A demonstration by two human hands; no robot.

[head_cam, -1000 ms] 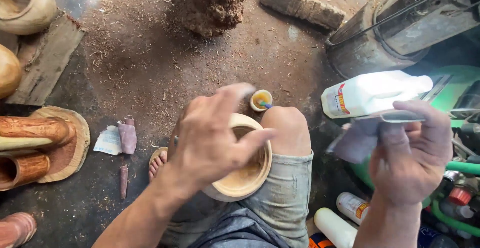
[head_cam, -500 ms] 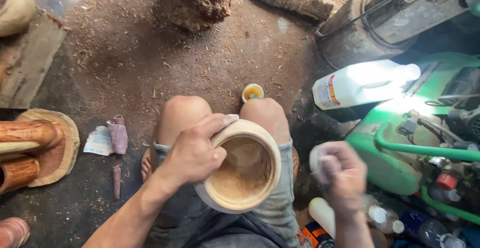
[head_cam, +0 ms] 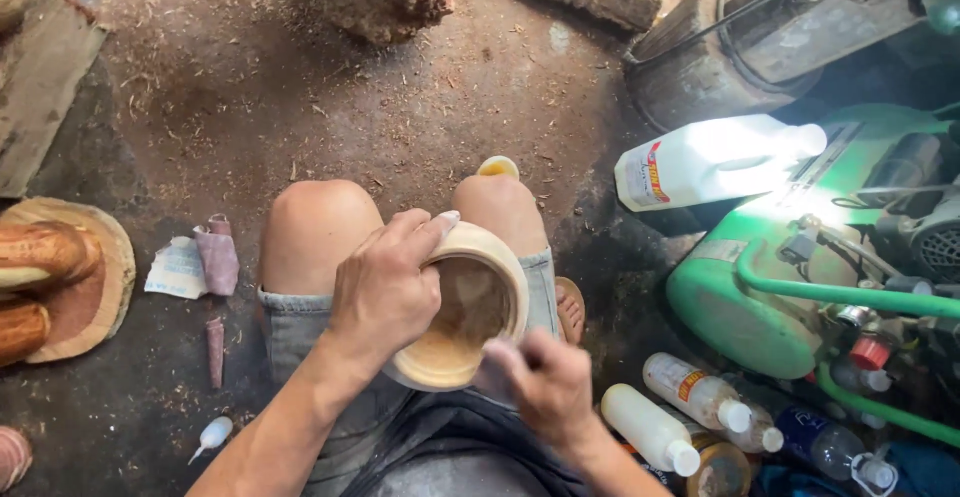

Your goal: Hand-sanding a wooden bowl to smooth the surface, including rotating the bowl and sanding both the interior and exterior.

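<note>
While braced on lap between knees, bowl (head_cam: 458, 307) gripped at rim by left hand (head_cam: 385, 292). Right hand (head_cam: 545, 387) closed on rag (head_cam: 497, 365) at near rim: wiping step, apparently. Next likely needs bowl turned, rag worked inside.

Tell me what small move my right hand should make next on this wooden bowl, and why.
Probably press the cloth down into the bowl's hollow and wipe around the inner wall. Your left hand already grips the rim of the wooden bowl, steadying it on your lap, and your right hand holds the cloth right at the near rim, blurred in this view.
</note>
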